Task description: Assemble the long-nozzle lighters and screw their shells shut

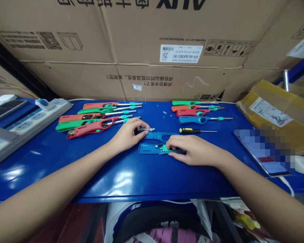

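My left hand [128, 134] pinches a small clear lighter fuel tank [145, 129] between thumb and fingers, above one blue half-shell of a long-nosed lighter [154, 135]. Below it lies the other blue half-shell [147, 149], inner side up. My right hand [186, 148] has its fingers closed on the green trigger part [163, 147] in this nearer half. Those fingers cover the shell's right end. Just beyond my right hand is a black and yellow screwdriver [190, 130], its shaft pointing right.
Several red, orange and green lighters [91, 128] lie at the left. More lighters, one of them blue [192, 120], lie at the back right. A power strip [27, 125] borders the left side; a phone [260, 152] and yellow-taped parcel [271, 111] are right. A cardboard box [142, 71] stands behind.
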`<state>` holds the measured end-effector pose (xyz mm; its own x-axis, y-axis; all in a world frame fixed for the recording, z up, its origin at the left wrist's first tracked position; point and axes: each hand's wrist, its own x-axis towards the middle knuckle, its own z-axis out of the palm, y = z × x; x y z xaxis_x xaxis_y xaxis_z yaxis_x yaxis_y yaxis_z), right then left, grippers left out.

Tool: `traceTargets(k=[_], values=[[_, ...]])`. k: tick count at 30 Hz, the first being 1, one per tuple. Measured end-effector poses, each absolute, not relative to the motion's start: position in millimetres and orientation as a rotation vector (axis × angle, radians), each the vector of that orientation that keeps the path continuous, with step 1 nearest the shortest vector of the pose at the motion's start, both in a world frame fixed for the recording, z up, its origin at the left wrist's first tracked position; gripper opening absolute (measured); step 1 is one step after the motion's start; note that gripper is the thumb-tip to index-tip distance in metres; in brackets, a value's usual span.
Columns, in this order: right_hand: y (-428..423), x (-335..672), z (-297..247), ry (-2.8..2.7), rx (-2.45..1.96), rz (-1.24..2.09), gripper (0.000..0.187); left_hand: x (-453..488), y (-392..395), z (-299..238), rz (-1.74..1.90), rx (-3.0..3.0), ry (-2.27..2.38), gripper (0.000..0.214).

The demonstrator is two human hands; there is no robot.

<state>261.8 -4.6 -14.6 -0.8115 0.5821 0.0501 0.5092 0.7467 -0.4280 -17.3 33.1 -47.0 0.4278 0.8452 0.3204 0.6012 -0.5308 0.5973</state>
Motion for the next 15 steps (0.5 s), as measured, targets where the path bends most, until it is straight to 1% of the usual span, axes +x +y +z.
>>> traceTargets(k=[3,5,9,11,14,15], values=[[-6.6,261.7,-14.8,-2.777,-0.858,0.552,0.018,-15.8,32.0,-46.4,0.963,2.188,1.288,0.018],[-8.3,260.3,-16.9,-2.768,-0.853,0.527,0.021,-14.0,29.3,-43.7,1.054,2.110,1.329,0.021],[-11.2,255.0,-21.8,-2.698,-0.850,0.559,0.012,-6.4,16.4,-33.8,1.128,1.994,1.298,0.024],[-11.6,252.6,-22.4,-2.599,-0.859,0.637,0.007,-0.9,6.4,-28.7,1.072,1.839,1.159,0.025],[-10.4,251.2,-20.3,-2.427,-0.919,0.847,0.001,6.2,-8.9,-23.2,0.836,1.722,1.002,0.025],[-9.8,251.3,-19.2,-2.379,-0.966,0.943,0.004,7.9,-13.1,-22.2,0.763,1.688,0.974,0.024]])
